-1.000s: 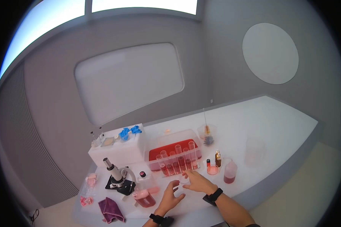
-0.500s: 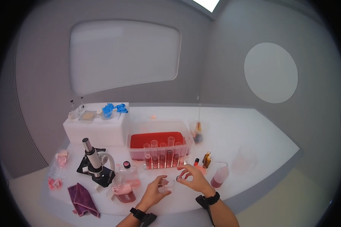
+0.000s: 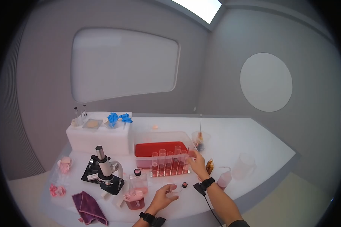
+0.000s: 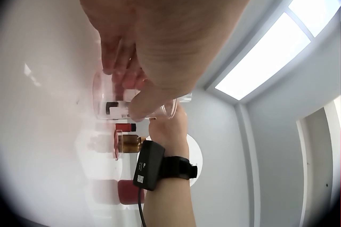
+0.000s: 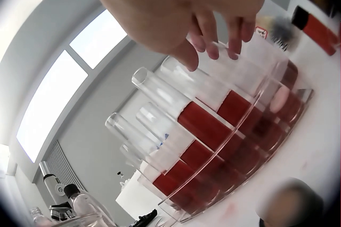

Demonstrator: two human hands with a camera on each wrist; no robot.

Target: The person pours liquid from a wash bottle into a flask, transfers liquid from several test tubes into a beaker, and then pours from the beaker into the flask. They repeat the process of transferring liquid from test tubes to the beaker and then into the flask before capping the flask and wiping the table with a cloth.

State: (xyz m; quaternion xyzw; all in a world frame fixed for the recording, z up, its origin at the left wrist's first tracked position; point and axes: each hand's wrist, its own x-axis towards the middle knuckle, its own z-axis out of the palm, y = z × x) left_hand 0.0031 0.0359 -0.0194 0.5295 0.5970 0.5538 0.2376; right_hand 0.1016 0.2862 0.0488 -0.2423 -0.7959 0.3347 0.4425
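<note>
My left hand [image 3: 163,197] curls its thumb and fingers round a small clear glass vessel [image 4: 98,91], whose round base is at the tabletop. Just right of it on the table is a small dark cap [image 3: 184,185], blurred at the bottom of the right wrist view. Farther back stands a clear rack of test tubes [image 3: 170,172] holding red liquid. My right hand [image 3: 197,166] is at the rack's right end. In the right wrist view its spread fingertips [image 5: 212,51] hang over the upper end of a tube, overlapping its rim.
Behind the rack sits a clear bin [image 3: 183,138] with red contents. A microscope [image 3: 104,172], a black-capped bottle [image 3: 137,181] and a purple cloth [image 3: 89,207] are on the left. Amber bottles [image 3: 210,165] and a wash bottle [image 3: 224,179] stand on the right, near my right forearm.
My right hand has put down the small dark cap beside the vessel and moved back and right to the test tubes. The left hand stays round the vessel. The head view has shifted.
</note>
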